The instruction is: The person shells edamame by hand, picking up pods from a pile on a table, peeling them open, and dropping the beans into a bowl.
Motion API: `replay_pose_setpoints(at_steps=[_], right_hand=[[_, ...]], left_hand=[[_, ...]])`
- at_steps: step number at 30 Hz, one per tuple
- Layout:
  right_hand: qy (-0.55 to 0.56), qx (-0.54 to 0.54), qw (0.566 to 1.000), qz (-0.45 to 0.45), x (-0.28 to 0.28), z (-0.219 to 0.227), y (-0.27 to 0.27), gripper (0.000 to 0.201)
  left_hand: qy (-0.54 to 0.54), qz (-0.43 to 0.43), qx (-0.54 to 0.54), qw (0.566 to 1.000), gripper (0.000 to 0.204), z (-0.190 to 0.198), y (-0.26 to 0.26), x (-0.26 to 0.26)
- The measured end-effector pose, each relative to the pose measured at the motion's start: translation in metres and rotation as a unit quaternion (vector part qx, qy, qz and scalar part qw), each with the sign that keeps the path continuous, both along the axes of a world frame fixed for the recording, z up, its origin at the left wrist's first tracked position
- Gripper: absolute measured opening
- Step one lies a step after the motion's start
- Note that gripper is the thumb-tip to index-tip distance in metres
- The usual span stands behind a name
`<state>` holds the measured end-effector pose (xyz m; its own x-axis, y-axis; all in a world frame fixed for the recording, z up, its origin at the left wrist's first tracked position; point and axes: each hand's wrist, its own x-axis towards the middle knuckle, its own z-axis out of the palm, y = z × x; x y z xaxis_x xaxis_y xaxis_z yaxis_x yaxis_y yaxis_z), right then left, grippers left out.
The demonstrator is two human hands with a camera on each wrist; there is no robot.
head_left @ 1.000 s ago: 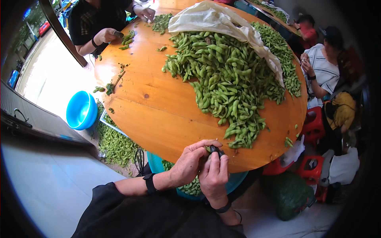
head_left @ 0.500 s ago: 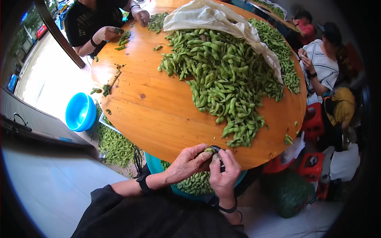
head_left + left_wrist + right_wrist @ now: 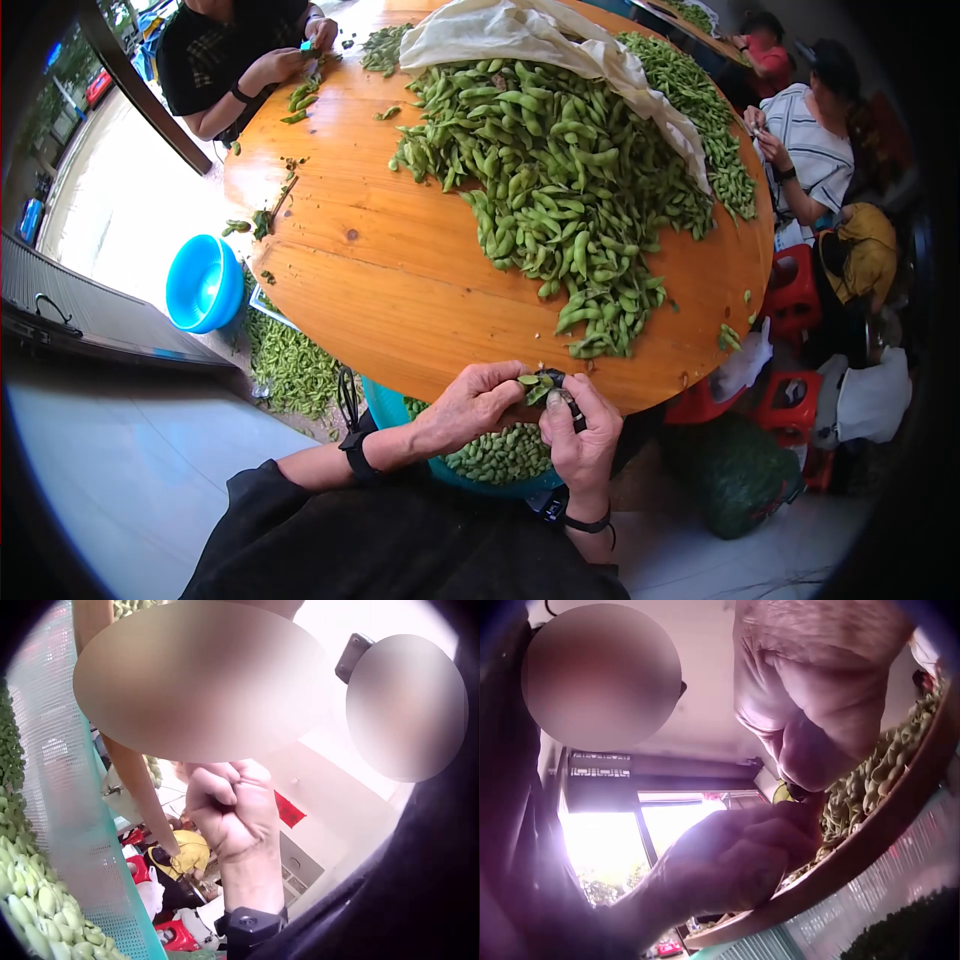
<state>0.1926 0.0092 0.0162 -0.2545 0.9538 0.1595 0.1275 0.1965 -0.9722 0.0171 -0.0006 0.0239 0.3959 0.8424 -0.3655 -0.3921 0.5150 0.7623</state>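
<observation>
Two hands meet at the lower centre of the head view, just off the near edge of one round wooden worktop (image 3: 400, 300). The left hand (image 3: 468, 408) has its grip pinching one green pod (image 3: 537, 388), which shows as two green parts; whether it is split cannot be told. The right hand (image 3: 583, 440) has its thumb and curled fingers pinching the same pod from the other side, with one small dark piece (image 3: 553, 376) at the fingertips. A sliver of green between the two hands shows in the right wrist view; in the left wrist view two blurred ovals cover much of the scene.

Below the hands, at the lower centre, one teal basket (image 3: 380, 402) holds shelled beans (image 3: 500, 455), too many to count. One large heap of pods (image 3: 550, 180) fills the upper centre of the worktop, with one pale cloth (image 3: 520, 35) draped along its far side; a second heap (image 3: 690, 115) lies beyond the cloth at the upper right, and one small pile (image 3: 383, 50) at the top. At the left of the frame stands one blue basin (image 3: 205, 284), near a spread of pods (image 3: 290, 362) on the floor. Three other people are visible: one in a dark shirt (image 3: 215, 70) at upper left, two at upper right. At least three red stools (image 3: 792, 290) show at right.
</observation>
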Motion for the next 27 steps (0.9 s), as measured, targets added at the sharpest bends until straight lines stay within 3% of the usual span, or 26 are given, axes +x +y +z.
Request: replay_pose_setpoints(at_steps=[3,5,6,8,10,11,12,13,14,16,17,18,20,21,23,27], right_hand=[[-0.038,0.05,0.998,-0.002,0.005,0.001,-0.003,0.015],[0.077,-0.103,0.992,-0.01,0.013,0.005,-0.009,0.011],[0.078,-0.101,0.992,-0.012,0.017,0.006,-0.012,0.011],[0.156,-0.171,0.973,0.0,0.029,0.007,-0.015,0.01],[0.176,-0.172,0.969,-0.001,0.058,0.013,-0.023,0.014],[0.175,-0.153,0.973,-0.007,0.085,0.01,-0.029,0.018],[0.078,-0.133,0.988,0.005,0.116,0.017,-0.033,0.022],[-0.025,-0.087,0.994,0.06,0.155,0.018,-0.039,0.022],[-0.17,-0.053,0.975,0.132,0.177,0.037,-0.037,0.024],[-0.367,-0.146,0.919,-0.016,0.19,0.054,-0.047,0.023],[-0.395,-0.132,0.907,-0.065,0.201,0.045,-0.05,0.022],[-0.42,-0.116,0.893,-0.114,0.208,0.035,-0.049,0.021],[-0.385,-0.101,0.906,-0.145,0.193,0.036,-0.04,0.02],[-0.348,-0.086,0.917,-0.174,0.185,0.035,-0.034,0.02],[-0.319,-0.02,0.938,-0.133,0.172,0.023,-0.023,0.019],[-0.26,0.031,0.961,-0.093,0.131,0.012,-0.002,0.02]], left_hand=[[0.044,0.016,0.016,0.999,0.031,-0.004,-0.004,0.005],[0.064,-0.004,0.03,0.997,0.033,-0.012,-0.005,0.004],[0.064,-0.006,0.032,0.997,0.033,-0.01,-0.006,0.003],[0.123,-0.099,0.067,0.985,0.035,-0.004,-0.007,0.002],[0.095,-0.144,0.079,0.982,0.032,-0.011,-0.01,-0.005],[0.169,-0.206,0.201,0.943,0.029,-0.006,-0.012,-0.009],[0.238,-0.263,0.318,0.879,0.027,-0.003,-0.012,-0.012],[0.236,-0.291,0.431,0.821,0.025,-0.007,-0.01,-0.014],[0.235,-0.292,0.432,0.821,0.025,-0.007,-0.008,-0.012],[0.26,-0.202,0.503,0.8,0.021,-0.004,-0.005,-0.002],[0.286,-0.148,0.501,0.803,0.02,-0.003,0.002,0.007],[0.285,-0.148,0.502,0.803,0.02,0.0,0.011,0.017],[0.444,0.029,0.46,0.768,0.02,0.003,0.028,0.037],[0.445,0.03,0.461,0.767,0.02,0.003,0.036,0.044],[0.516,0.094,0.436,0.731,0.02,-0.005,0.052,0.052],[0.532,0.059,0.438,0.723,0.02,-0.027,0.063,0.053]])
